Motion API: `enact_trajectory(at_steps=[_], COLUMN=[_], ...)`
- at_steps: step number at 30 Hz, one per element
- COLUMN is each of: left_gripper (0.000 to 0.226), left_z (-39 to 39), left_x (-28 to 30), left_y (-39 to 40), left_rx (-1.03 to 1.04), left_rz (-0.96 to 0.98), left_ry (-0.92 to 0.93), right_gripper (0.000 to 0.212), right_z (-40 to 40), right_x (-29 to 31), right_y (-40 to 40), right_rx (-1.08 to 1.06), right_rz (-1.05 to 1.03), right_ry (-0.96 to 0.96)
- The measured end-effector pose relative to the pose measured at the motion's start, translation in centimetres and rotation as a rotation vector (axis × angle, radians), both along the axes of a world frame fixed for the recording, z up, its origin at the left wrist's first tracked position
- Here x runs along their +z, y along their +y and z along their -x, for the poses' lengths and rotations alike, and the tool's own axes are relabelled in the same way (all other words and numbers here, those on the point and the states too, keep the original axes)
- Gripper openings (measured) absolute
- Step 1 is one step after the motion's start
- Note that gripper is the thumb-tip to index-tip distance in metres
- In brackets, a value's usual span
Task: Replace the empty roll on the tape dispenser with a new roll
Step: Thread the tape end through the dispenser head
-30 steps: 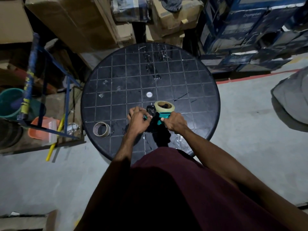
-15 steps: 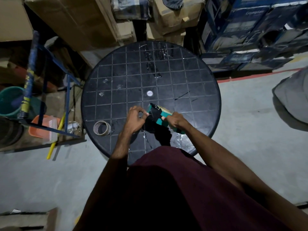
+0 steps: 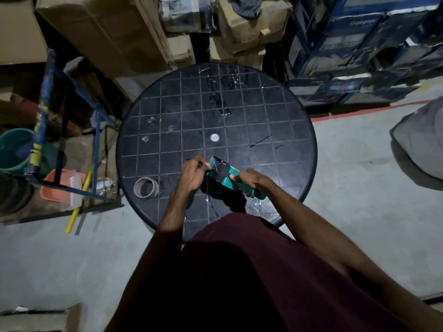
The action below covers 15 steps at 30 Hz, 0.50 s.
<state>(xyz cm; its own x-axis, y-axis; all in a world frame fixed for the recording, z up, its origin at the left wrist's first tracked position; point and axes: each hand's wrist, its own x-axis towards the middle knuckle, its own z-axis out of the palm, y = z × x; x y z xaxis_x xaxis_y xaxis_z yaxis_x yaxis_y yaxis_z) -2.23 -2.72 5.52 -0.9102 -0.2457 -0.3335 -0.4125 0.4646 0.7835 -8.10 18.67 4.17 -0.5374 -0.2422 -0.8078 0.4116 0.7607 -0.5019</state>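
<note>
Right hand (image 3: pixel 251 182) grips tape dispenser (image 3: pixel 226 176); left hand (image 3: pixel 193 174) pinches its tape end; empty roll (image 3: pixel 145 188) lies on table (image 3: pixel 275 116).

The round worktop (image 3: pixel 275 121) is black with a pale grid of squares all over it. The tape dispenser (image 3: pixel 230 179) is teal and black, the empty roll (image 3: pixel 145 188) is plain brown cardboard, and the shirt (image 3: pixel 251 271) is dark maroon. The floor (image 3: pixel 359 188) is grey.

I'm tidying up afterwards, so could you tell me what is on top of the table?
The table holds an empty roll, stuck tape scraps and a white disc. Hands and the dispenser hide the near part.
</note>
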Motion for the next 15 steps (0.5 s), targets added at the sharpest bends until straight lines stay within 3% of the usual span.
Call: enact_trajectory(at_steps=[3,9,15], left_gripper=[0.01,0.021,0.023], left_z=[-0.1,-0.3,-0.5], left_x=[-0.1,0.2,0.4], left_y=[-0.1,-0.2,0.0], left_rx=[-0.026,-0.012,0.074], left_rz=[-0.008,-0.099,-0.16], left_ry=[-0.002,-0.033,0.011], right_gripper=[0.033,0.051,0.05], right_z=[0.1,0.5,0.6], right_x=[0.2,-0.7,-0.8], right_y=[0.3,1.1,1.3], right_rx=[-0.003,0.025,0.064], right_rz=[0.041,0.054,0.079], right_ry=[-0.03,-0.133,-0.147])
